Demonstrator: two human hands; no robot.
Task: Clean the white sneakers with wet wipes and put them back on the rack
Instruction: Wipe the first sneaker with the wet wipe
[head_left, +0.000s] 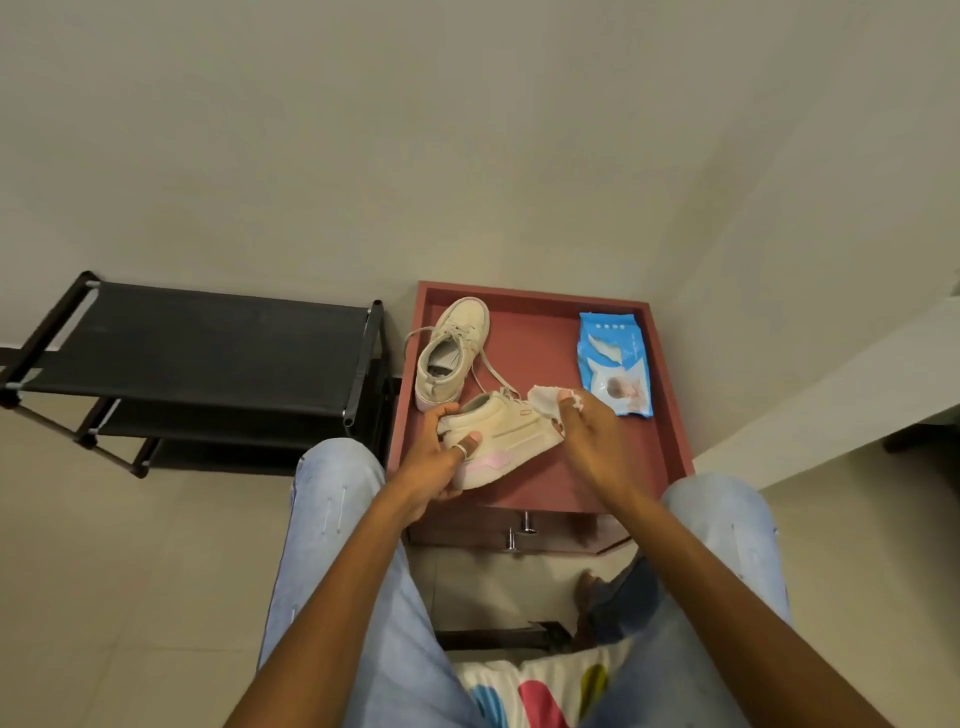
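Observation:
My left hand (439, 457) grips the heel end of a white sneaker (511, 436) with a pink sole patch, held tilted over the red-brown cabinet top (540, 332). My right hand (587, 426) pinches a crumpled wet wipe (544, 401) against the sneaker's toe end. The second white sneaker (452, 353) lies on the cabinet top at the back left, its laces trailing loose. A blue pack of wet wipes (615, 361) lies at the back right with a wipe sticking out of its opening.
A black shoe rack (197, 353) with fabric shelves stands left of the cabinet against the wall. My knees in light jeans flank the cabinet front, which has metal handles (519, 530). A pale ledge (831, 395) runs along the right.

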